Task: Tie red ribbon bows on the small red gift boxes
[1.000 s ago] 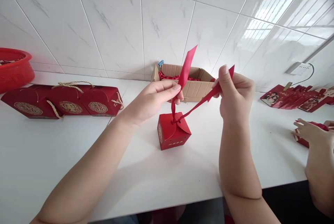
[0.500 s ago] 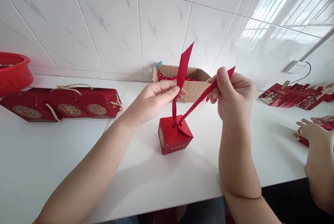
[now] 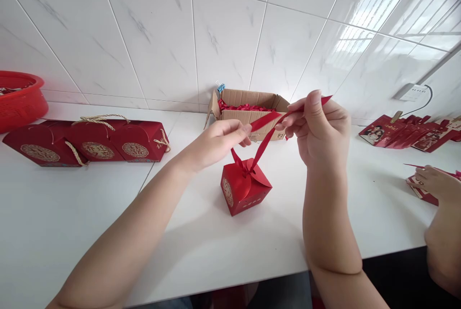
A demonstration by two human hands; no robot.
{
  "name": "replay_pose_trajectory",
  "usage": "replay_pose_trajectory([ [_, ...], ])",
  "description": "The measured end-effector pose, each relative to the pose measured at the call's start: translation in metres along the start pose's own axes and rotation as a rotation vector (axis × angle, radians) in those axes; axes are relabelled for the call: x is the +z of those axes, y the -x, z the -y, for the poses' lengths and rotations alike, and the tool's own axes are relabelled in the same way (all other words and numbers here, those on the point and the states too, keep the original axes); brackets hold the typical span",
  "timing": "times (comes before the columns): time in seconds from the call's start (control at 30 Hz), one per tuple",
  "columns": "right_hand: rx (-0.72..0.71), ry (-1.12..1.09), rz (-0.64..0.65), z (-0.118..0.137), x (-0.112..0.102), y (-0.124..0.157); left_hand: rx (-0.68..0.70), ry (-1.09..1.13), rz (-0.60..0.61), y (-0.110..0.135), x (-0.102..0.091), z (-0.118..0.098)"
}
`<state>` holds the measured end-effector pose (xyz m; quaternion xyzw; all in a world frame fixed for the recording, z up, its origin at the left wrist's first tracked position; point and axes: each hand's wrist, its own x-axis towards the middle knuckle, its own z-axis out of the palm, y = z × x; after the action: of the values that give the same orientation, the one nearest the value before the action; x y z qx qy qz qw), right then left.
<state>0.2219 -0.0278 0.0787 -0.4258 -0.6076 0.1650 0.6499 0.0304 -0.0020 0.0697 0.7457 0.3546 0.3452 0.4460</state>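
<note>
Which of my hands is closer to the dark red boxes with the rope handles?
Left. Your left hand is right of the dark red boxes, pinching the ribbon; your right hand, also on the ribbon, is farther right, past the small red box.

Bright daylight surrounded me; a barred window's glare lay on the tiled wall at two o'clock, soft shadows greyed my worktop toward seven, and the view's edges stretched.

Red ribbon partly hidden behind left fingers (middle stretch, apparently).
</note>
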Motion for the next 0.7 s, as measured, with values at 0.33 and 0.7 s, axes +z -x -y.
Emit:
replay_pose_trajectory([
  [0.33,-0.016,-0.062,0.003,0.000,0.002,0.000,-0.140,-0.323,0.212,-0.005,0.038,0.025],
  [0.7,-0.008,-0.040,-0.083,-0.003,-0.001,-0.002,-0.083,-0.437,0.293,-0.008,0.033,0.027],
])
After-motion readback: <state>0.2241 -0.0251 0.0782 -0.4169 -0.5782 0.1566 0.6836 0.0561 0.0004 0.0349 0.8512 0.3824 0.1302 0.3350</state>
